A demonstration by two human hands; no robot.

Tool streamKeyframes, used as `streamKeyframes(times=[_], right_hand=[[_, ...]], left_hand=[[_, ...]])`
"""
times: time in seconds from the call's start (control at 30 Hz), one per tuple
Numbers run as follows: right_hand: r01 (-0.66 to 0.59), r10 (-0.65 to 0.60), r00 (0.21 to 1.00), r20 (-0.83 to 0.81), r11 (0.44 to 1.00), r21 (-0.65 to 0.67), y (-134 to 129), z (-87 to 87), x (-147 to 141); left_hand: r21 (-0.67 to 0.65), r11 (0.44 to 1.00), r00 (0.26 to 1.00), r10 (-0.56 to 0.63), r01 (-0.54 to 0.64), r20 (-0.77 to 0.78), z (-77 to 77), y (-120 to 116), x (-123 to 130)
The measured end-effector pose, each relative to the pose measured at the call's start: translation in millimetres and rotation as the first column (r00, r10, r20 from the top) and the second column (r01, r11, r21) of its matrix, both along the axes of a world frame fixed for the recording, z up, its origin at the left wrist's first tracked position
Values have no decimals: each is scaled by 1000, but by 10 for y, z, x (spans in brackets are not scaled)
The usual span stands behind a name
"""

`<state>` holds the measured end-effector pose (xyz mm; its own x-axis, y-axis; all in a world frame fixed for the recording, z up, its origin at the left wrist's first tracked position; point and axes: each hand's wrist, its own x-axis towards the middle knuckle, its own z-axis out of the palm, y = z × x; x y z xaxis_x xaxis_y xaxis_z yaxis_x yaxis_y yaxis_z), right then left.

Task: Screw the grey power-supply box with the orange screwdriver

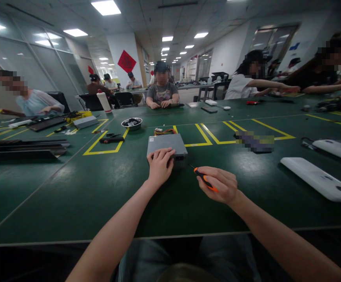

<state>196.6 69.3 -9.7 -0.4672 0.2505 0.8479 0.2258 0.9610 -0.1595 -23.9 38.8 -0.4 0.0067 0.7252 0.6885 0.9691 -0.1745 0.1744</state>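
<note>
A grey metal computer power supply (166, 142) lies on the green table in front of me, with a bundle of coloured wires (165, 132) at its far side. My left hand (161, 166) holds it at the near edge, its fingers over the top face and the thumb by the front side. In my right hand (220, 183) is an orange and black screwdriver (203, 177), gripped by the handle. Its thin shaft points left and up towards the near right corner of the power supply. From here the tip looks apart from the housing.
Left of centre are a metal bowl (131, 123) of small parts and a black tool (111, 139). Dark metal panels (20, 150) lie far left, white casings (320, 178) at right. Yellow tape marks the green table (70, 203). A person (162, 92) sits opposite; others work at both sides.
</note>
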Motion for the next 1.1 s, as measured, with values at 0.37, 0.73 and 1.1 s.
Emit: streamKeyframes(times=[0.37, 0.73, 1.1], right_hand=[[9, 5, 999, -45, 949, 314, -7, 53, -67], [106, -143, 989, 42, 873, 476, -126, 76, -166], [17, -178, 956, 232, 827, 563, -184, 24, -101]], left_hand=[[-18, 1000, 1000, 14, -14, -4, -11, 5, -4], [-16, 1000, 1000, 11, -11, 9, -8, 1, 3], [-27, 1000, 1000, 16, -16, -2, 10, -8, -10]])
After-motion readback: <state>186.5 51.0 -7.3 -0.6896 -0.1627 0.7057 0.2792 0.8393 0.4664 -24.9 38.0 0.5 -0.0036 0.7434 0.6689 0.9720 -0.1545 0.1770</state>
